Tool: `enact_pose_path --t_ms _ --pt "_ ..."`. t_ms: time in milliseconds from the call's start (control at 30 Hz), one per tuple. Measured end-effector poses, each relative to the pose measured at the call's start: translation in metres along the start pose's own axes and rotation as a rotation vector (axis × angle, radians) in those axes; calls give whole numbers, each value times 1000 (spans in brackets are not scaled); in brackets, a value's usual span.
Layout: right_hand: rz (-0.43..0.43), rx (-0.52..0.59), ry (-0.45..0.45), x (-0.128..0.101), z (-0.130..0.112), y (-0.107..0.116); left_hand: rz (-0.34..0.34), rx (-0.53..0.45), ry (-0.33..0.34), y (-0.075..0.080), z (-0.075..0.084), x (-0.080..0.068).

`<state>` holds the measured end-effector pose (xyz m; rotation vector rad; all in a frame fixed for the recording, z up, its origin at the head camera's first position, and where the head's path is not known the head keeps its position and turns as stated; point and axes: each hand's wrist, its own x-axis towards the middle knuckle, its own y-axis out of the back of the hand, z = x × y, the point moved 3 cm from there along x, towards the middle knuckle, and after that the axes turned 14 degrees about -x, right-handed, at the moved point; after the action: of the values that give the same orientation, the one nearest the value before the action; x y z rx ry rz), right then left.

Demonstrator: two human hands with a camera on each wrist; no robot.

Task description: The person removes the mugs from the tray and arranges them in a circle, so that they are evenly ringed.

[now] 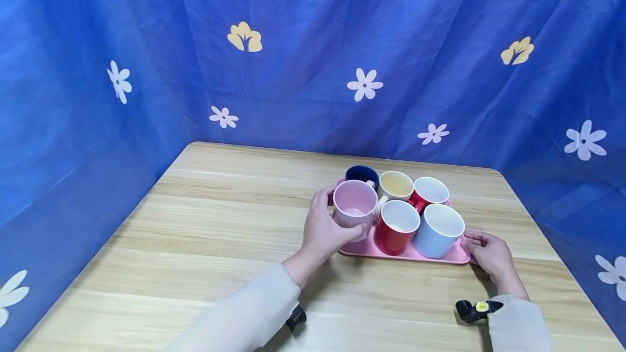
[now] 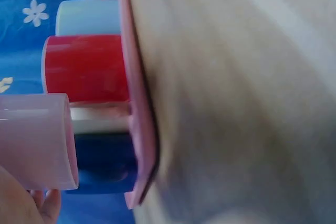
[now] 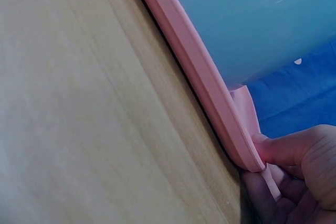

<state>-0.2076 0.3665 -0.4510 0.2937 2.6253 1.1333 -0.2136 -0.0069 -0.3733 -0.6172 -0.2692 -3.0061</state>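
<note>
My left hand (image 1: 329, 228) grips a pink mug (image 1: 355, 202) round its side. In the left wrist view the pink mug (image 2: 34, 140) is raised, its base apart from the pink tray (image 2: 137, 93). Thumb and fingers of my right hand (image 1: 491, 257) pinch the right end of the tray (image 1: 362, 250); in the right wrist view the thumb lies on the rim (image 3: 210, 93). Standing on the tray are a light blue mug (image 1: 438, 231), a red mug (image 1: 397, 227), another red mug (image 1: 430, 191), a cream mug (image 1: 396, 185) and a dark blue mug (image 1: 362, 174).
The tray sits on a light wooden table (image 1: 220, 221), right of its middle. Blue cloth (image 1: 293, 96) with flower prints hangs behind and at both sides. A black device (image 1: 471, 311) is strapped at the right wrist, another (image 1: 295, 318) at the left.
</note>
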Motion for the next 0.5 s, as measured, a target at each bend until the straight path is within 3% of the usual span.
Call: enact_pose_path --t_ms 267,500 --pt "-1 2 -8 0 0 -1 45 -19 -68 20 14 15" --pt "-3 1 -22 1 1 -2 114 -32 -76 39 11 30"
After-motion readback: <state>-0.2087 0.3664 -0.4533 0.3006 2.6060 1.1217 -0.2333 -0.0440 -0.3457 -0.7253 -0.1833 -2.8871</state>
